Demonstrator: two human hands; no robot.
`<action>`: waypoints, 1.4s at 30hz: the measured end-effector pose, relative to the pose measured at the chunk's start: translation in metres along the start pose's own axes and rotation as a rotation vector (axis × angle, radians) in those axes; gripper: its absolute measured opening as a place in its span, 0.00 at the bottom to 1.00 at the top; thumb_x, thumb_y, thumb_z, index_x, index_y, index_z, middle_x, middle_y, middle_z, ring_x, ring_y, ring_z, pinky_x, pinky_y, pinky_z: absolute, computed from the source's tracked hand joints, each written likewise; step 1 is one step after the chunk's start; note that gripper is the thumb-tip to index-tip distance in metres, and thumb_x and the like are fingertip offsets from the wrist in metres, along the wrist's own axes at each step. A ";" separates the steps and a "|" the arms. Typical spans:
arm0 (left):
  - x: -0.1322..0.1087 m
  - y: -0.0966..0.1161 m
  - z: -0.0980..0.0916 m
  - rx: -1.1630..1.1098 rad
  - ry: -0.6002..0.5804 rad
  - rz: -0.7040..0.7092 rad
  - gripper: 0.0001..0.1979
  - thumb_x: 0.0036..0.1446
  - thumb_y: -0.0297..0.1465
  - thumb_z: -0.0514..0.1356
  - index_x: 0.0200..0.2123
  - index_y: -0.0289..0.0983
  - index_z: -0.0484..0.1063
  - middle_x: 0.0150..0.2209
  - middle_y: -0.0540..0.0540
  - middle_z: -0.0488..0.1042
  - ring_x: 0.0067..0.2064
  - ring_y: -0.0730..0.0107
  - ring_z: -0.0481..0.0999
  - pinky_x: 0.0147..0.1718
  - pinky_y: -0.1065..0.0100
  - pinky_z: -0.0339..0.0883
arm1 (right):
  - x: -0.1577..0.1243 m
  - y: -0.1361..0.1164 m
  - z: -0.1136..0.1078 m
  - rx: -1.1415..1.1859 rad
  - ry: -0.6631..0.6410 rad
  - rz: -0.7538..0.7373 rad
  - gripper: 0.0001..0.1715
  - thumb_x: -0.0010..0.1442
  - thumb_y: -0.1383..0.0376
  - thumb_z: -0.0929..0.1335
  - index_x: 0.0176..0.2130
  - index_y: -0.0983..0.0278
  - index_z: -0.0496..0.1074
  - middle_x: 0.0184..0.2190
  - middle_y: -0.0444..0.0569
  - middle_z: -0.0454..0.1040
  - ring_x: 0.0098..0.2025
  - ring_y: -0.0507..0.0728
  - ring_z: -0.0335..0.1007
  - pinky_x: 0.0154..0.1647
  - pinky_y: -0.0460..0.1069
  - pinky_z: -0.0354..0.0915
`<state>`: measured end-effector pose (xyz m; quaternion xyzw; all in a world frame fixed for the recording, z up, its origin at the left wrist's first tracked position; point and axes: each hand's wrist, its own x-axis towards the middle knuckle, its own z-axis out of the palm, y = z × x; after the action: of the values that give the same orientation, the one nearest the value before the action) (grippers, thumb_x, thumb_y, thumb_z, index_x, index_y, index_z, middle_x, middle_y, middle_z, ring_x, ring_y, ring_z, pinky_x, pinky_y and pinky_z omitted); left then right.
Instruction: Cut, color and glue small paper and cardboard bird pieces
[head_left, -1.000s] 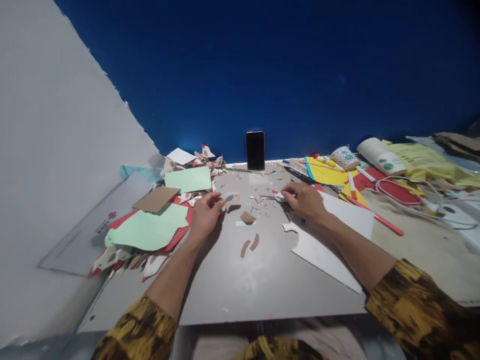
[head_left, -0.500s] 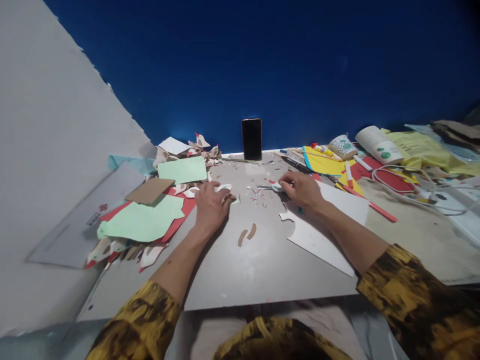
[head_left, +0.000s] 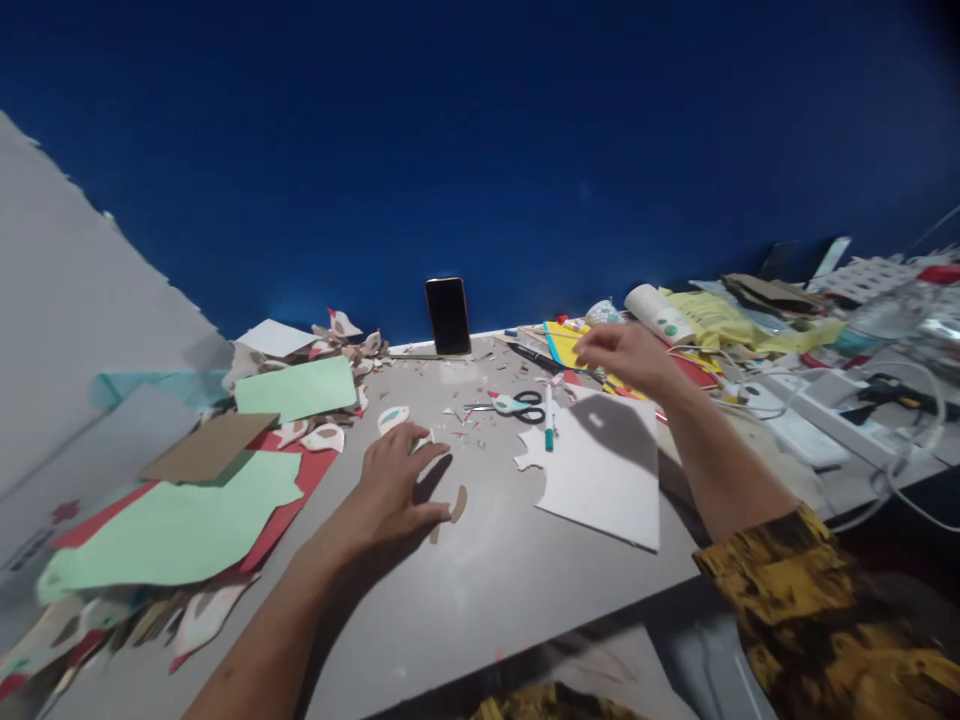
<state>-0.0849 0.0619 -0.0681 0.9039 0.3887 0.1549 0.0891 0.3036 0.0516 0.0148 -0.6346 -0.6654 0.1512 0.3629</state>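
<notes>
My left hand (head_left: 394,490) is low over the grey table with its fingers spread. Its thumb is beside two small curved brown strips (head_left: 459,503), one partly hidden. Just beyond the fingers lies a white cut-out with a blue patch (head_left: 393,419). My right hand (head_left: 630,357) hovers above the yellow paper at the right, fingers loosely bent and nothing visible in them. Scissors (head_left: 525,405) with dark-rimmed handle loops lie mid-table, beside a white marker with a green end (head_left: 550,420). Under my right forearm rests a white sheet (head_left: 600,480) with a notched left edge.
A phone (head_left: 448,316) leans upright against the blue wall. At the left are green paper (head_left: 187,525), brown cardboard (head_left: 210,448) and many bird-like cut-outs. Paper cups (head_left: 660,312), a white cable and a power strip (head_left: 832,415) crowd the right. Scraps litter the middle.
My right hand has left the scissors and lifted away to the right. My left hand has moved nearer the brown strips, its fingers spread wider. The view has turned right.
</notes>
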 end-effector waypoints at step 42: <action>0.005 0.026 -0.004 -0.174 -0.120 0.013 0.15 0.59 0.39 0.68 0.48 0.40 0.80 0.48 0.41 0.72 0.54 0.52 0.66 0.56 0.50 0.60 | -0.021 -0.024 0.099 1.090 -0.157 0.312 0.11 0.54 0.61 0.75 0.33 0.64 0.73 0.24 0.45 0.72 0.26 0.53 0.71 0.28 0.48 0.72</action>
<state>-0.0656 0.0475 -0.0556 0.9030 0.3617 0.1344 0.1892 0.2177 0.0531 -0.0433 -0.4334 -0.4148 0.5710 0.5604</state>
